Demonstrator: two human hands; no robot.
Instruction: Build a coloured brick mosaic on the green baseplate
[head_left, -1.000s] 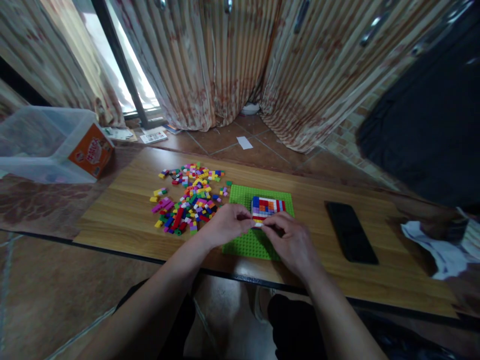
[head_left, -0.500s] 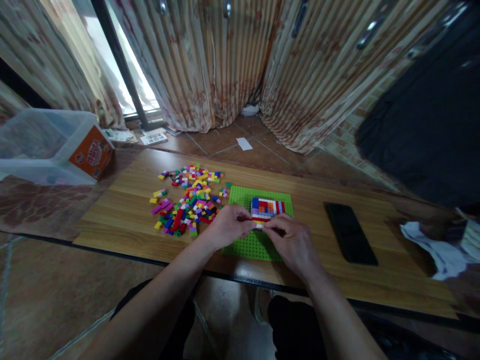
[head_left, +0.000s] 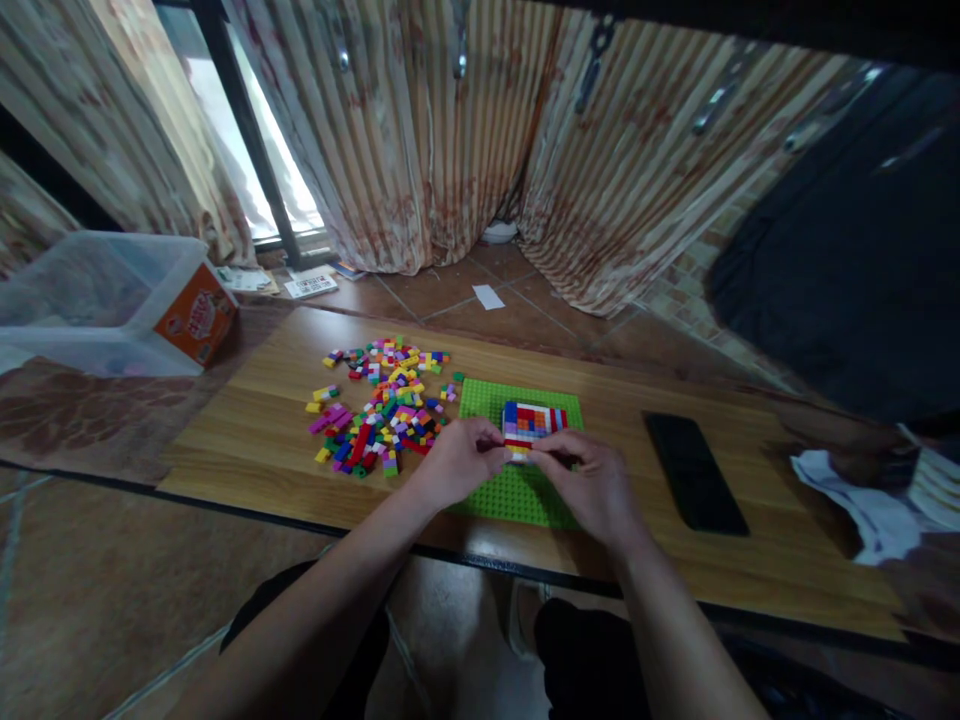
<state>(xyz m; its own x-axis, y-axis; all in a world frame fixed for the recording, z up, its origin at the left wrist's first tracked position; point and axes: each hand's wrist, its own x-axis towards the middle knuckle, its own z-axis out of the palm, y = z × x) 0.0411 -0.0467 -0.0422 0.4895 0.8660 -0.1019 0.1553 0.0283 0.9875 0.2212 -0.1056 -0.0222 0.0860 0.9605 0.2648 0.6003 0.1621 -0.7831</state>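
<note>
Head view: both hands meet over the green baseplate (head_left: pixel 517 497), which lies flat on the desk (head_left: pixel 255 440) near its front edge. Left hand (head_left: pixel 456 466) comes in from the left, fingers bunched tight, tips pinching the near-left corner of the multicolour brick block (head_left: pixel 534 421). Right hand (head_left: pixel 594 486) mirrors it, fingers curled and pressed together on the block's near edge (can't tell if a loose brick sits between the tips). Block sits on the plate's far half, w/ red, blue, white and orange studs showing. Loose bricks (head_left: pixel 382 405) are scattered just left of the plate. Black phone (head_left: pixel 694 470) lies to the right, apart. Clear tub (head_left: pixel 97 305) w/ orange box (head_left: pixel 196 315) at far left.
</note>
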